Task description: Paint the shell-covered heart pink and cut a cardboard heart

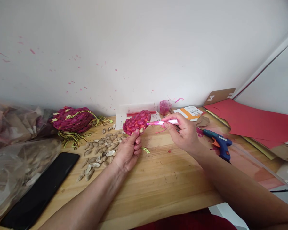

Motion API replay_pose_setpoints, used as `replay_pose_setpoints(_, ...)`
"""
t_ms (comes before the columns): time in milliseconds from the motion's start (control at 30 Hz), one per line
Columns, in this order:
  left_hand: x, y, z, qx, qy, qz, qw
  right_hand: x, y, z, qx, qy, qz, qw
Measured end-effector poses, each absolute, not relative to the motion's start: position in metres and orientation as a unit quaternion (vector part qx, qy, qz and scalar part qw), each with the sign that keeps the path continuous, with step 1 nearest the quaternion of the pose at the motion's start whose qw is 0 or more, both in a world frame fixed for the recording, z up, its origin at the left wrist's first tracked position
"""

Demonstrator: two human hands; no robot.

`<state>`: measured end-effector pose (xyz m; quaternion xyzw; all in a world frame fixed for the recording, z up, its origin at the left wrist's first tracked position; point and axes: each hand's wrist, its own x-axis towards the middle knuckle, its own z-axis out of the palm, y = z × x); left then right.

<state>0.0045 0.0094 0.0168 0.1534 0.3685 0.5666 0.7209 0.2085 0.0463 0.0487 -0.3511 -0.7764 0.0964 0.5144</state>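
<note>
My left hand (pixel 130 149) grips the lower edge of a magenta-painted peanut-shell piece (pixel 137 122), tilted up over the table. One small patch near my left thumb is pale and unpainted. A white brush with a pink-stained front (pixel 169 122) is pinched in my right hand (pixel 181 129), and its tip meets the right edge of the piece. Behind them stands a clear cup with pink paint (pixel 165 107). Loose peanut shells (pixel 103 145) lie spread to the left of my left hand.
On the wooden table (pixel 158 188), painted pieces with yellow stars and cords (pixel 73 119) sit at the back left, near plastic bags (pixel 12 172) and a black phone (pixel 40 190). A blue glue gun (pixel 222 145) and red paper (pixel 261 123) are at the right.
</note>
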Motion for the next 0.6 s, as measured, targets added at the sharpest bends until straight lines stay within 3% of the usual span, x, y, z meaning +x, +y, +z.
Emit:
replay_pose_setpoints(267,0.0053,0.0085,0.0162,0.182,0.379,0.575,0.702,0.2095,0.0459,0.0487,-0.338,-0.786,0.068,0.513)
replay_pose_setpoints(600,0.0065,0.012,0.0065,0.345,0.45,0.6,0.565,0.2088,0.0449,0.0495,-0.339,-0.786,0.08,0.51)
